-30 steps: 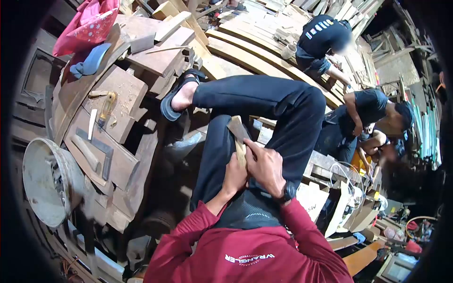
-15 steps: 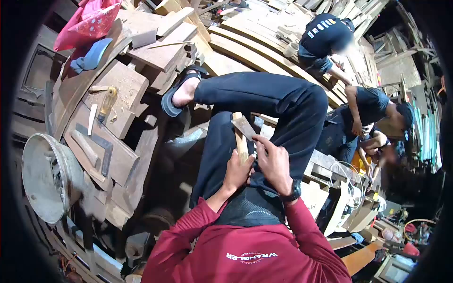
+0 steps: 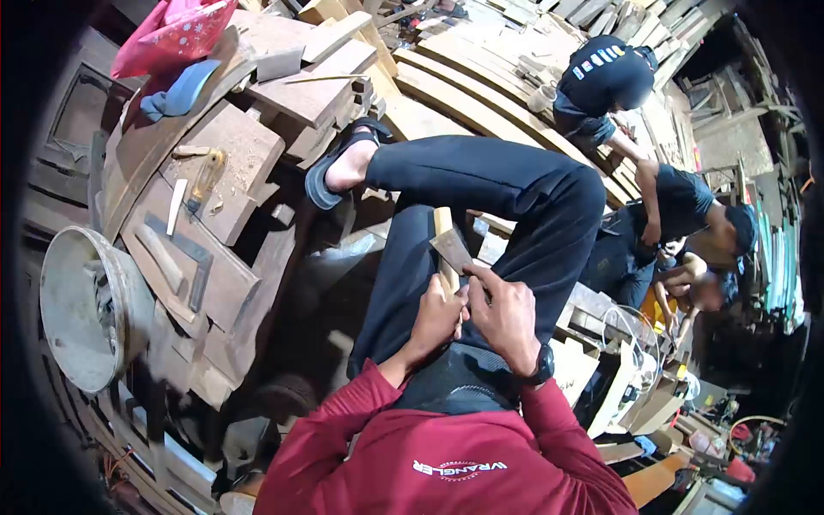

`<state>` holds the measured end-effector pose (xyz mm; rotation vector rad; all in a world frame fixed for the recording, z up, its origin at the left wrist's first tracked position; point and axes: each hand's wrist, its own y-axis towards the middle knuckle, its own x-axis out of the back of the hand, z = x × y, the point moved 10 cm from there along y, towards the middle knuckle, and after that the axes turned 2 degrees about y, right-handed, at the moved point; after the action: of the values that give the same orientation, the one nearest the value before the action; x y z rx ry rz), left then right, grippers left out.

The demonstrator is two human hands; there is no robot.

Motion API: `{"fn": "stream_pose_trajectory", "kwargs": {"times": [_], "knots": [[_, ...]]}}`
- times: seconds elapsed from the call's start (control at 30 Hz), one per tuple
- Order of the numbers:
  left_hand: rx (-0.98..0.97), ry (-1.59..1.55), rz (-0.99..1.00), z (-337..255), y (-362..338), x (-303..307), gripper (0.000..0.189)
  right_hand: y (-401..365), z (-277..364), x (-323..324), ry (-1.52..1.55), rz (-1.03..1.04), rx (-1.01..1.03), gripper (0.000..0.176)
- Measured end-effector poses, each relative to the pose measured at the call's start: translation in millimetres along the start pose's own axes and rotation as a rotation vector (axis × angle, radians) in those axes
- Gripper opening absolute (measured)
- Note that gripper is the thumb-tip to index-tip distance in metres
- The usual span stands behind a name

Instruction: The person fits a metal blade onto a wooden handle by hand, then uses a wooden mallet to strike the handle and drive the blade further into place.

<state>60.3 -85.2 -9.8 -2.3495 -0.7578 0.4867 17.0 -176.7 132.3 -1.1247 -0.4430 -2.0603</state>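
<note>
Left hand (image 3: 439, 314): grip closed around a slender, rounded pale-wood stick (image 3: 443, 221), above the dark fabric trousers (image 3: 402, 268). Right hand (image 3: 505, 318): grip closed on a flat, straight-edged grey blade (image 3: 451, 250) crossing the stick obliquely.

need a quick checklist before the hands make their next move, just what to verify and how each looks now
1. Stick gripped: ok, left hand is closed round its lower part.
2. Flat piece held: ok, right hand has its near end.
3. Flat piece touching the stick: cannot tell, it crosses over the stick in view but contact is unclear.
4. Thighs out from under the work: not ok, the stick is held over the lap.
5. Nearest co-worker clear of the hands: ok, off beyond the knee.
</note>
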Motion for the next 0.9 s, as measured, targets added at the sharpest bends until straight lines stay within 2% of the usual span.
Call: {"fn": "stream_pose_trajectory", "kwargs": {"times": [0.03, 0.17, 0.27, 0.33, 0.4, 0.43, 0.53, 0.57, 0.67, 0.73, 0.8, 0.83, 0.9], "knots": [[0.015, 0.021, -0.007, -1, 0, 0, 0.035, 2, -3, -5, 0.016, -0.001, -0.007, 0.025], [-0.313, 0.244, -0.185, 28, 34, 8, 0.033, 11, -12, -16, -0.079, 0.012, -0.037, 0.025], [-0.178, 0.090, -0.068, -1, 9, 4, 0.032, 1, -4, -8, -0.082, 0.001, 0.002, 0.026], [-0.357, 0.219, -0.104, 15, 20, 4, 0.033, 0, -1, -5, -0.034, 0.036, -0.010, 0.026], [-0.337, 0.128, -0.099, 33, 33, 5, 0.035, 8, -12, -15, -0.011, 0.002, -0.021, 0.026], [-0.340, 0.226, -0.174, 10, 21, 8, 0.037, 12, -13, -21, -0.085, 0.061, -0.011, 0.027], [-0.097, 0.043, -0.045, 7, 13, 2, 0.036, 2, -7, -10, -0.081, 0.017, -0.014, 0.027], [-0.272, 0.266, -0.140, 17, 22, 5, 0.036, -2, -6, -9, -0.064, 0.029, -0.015, 0.027], [-0.239, 0.143, -0.111, 8, 19, 7, 0.035, 4, -10, -16, 0.042, 0.023, -0.019, 0.027], [-0.285, 0.126, -0.106, 12, 20, 4, 0.035, 11, -17, -26, -0.004, 0.064, -0.037, 0.028], [-0.217, 0.072, -0.036, 12, 17, 1, 0.035, 7, -21, -20, 0.160, -0.050, 0.004, 0.026], [-0.115, 0.023, 0.020, 7, 7, -1, 0.036, 7, -24, -15, 0.277, -0.030, -0.049, 0.026], [-0.125, 0.046, 0.037, 14, 8, -3, 0.038, 5, -32, -4, 0.480, -0.042, -0.108, 0.025]]}}
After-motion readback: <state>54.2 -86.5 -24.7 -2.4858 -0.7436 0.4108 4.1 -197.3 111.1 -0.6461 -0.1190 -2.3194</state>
